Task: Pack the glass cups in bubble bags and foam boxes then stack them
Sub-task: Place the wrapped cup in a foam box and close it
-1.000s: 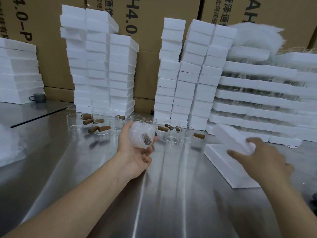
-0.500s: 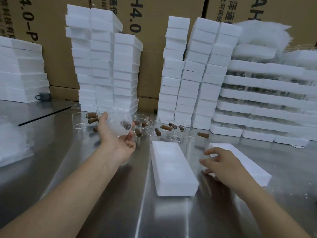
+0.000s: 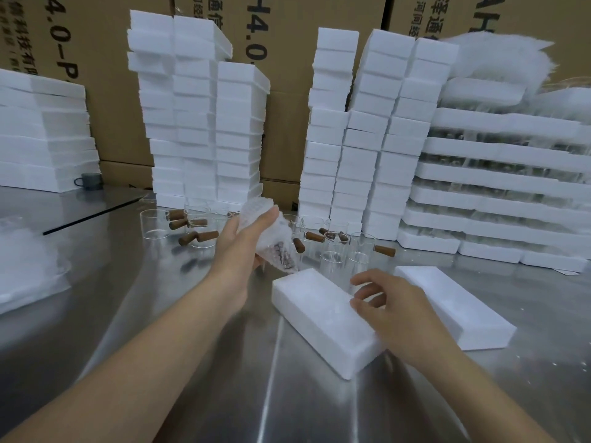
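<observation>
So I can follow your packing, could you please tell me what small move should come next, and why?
Probably lift the top off the foam box with the right hand: the box looks closed, that hand holds its edge, and the left hand holds the bubble-wrapped cup by its far end.

Your left hand (image 3: 243, 247) hides most of its fingers behind the bag (image 3: 271, 231) it grips. The cup inside is a blur through the bubbles, apart from something dark low down. The bag also covers some of the cups (image 3: 363, 243) on the table behind it. Your right hand (image 3: 399, 311) covers the right edge of the box (image 3: 319, 318), so you cannot tell whether it grips or only touches. It also hides part of the second foam piece (image 3: 454, 308). Both forearms are cut off at the bottom. The trays (image 3: 511, 174) run off the right edge, and the glass between them is too blurred to count. The carton (image 3: 287, 75) print is cut by the top edge and the stacks (image 3: 198, 123).
</observation>
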